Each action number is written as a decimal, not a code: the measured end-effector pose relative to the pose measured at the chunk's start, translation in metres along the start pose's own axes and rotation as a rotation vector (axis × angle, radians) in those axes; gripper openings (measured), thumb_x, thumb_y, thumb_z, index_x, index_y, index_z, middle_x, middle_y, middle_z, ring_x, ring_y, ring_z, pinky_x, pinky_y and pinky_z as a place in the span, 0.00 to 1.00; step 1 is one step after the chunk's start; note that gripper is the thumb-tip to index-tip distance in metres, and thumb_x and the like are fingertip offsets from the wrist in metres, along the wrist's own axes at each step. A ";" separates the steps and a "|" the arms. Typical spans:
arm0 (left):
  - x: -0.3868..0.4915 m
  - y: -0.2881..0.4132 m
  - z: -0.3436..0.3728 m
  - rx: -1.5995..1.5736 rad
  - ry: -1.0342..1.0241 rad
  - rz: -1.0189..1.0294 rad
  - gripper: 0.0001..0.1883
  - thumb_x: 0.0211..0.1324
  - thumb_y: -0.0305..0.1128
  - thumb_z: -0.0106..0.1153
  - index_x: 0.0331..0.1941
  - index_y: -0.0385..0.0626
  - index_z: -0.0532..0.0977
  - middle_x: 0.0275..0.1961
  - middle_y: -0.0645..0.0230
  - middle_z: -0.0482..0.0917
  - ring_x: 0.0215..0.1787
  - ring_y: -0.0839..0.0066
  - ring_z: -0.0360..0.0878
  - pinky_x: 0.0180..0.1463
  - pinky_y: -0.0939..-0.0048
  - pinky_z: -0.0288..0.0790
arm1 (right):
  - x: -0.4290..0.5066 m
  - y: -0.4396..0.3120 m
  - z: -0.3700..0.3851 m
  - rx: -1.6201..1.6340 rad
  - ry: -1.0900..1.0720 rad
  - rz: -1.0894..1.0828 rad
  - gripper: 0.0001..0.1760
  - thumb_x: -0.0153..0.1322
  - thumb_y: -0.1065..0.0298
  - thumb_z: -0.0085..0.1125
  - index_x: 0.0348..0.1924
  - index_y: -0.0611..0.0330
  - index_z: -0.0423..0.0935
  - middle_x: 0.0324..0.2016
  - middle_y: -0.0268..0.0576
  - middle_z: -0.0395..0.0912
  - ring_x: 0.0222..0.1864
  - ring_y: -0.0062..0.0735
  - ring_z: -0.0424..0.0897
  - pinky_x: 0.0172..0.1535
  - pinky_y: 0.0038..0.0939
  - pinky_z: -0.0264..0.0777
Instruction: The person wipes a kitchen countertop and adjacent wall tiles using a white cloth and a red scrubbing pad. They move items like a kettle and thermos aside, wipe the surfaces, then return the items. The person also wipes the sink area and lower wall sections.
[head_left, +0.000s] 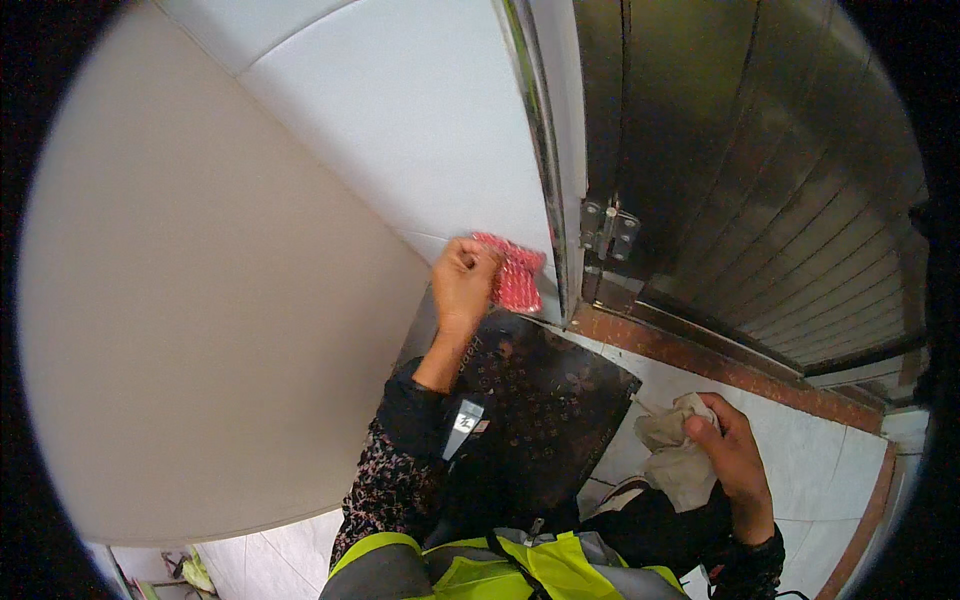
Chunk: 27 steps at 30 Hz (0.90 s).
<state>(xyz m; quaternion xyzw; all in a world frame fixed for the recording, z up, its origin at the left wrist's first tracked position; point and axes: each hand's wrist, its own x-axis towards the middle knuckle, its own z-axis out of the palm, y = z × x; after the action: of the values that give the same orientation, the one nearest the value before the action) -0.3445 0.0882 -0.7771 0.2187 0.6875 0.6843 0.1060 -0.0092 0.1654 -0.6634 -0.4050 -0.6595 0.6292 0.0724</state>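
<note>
My left hand (463, 281) grips a pink-red mesh scrubbing cloth (519, 279) with shiny threads. The cloth lies against the low end of a white wall (405, 135), close to a shiny metal door-frame strip (546, 165). In my right hand (733, 450) is a crumpled beige-grey rag (679, 457), held lower and to the right, over the floor tiles. Beneath my left forearm a dark printed doormat (555, 397) covers part of the floor. A flat, tapered grey piece (463, 429) bearing a mark shows beside my left sleeve; what it is I cannot tell.
A large beige panel (210, 300) fills the left side. On the right stands a dark ribbed door (720, 150) with a metal hinge (611, 229). Below it runs a reddish-brown stone threshold (720, 367). White floor tiles (817, 472) lie at the lower right.
</note>
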 end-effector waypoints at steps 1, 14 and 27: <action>0.001 -0.004 0.000 -0.128 0.012 0.092 0.07 0.48 0.29 0.57 0.26 0.39 0.71 0.20 0.69 0.75 0.21 0.83 0.70 0.25 0.77 0.65 | 0.000 0.001 0.000 -0.002 0.006 0.002 0.20 0.65 0.61 0.56 0.46 0.65 0.70 0.38 0.42 0.75 0.39 0.26 0.73 0.45 0.26 0.67; -0.001 0.047 0.003 -0.053 0.007 0.239 0.05 0.54 0.26 0.55 0.29 0.41 0.68 0.24 0.74 0.74 0.25 0.88 0.67 0.28 0.84 0.63 | 0.007 0.015 -0.008 0.067 -0.014 0.026 0.21 0.66 0.61 0.56 0.47 0.66 0.69 0.38 0.43 0.74 0.40 0.26 0.71 0.45 0.26 0.66; -0.002 0.011 0.000 0.039 -0.016 0.029 0.07 0.51 0.27 0.57 0.27 0.40 0.69 0.23 0.74 0.74 0.23 0.87 0.66 0.26 0.81 0.62 | 0.000 0.010 -0.009 0.015 0.013 0.002 0.25 0.64 0.51 0.56 0.44 0.63 0.70 0.37 0.42 0.74 0.40 0.28 0.73 0.45 0.27 0.66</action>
<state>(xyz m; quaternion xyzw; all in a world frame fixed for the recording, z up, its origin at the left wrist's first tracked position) -0.3412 0.0872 -0.7665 0.2360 0.6968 0.6703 0.0973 0.0006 0.1710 -0.6711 -0.4093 -0.6536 0.6316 0.0792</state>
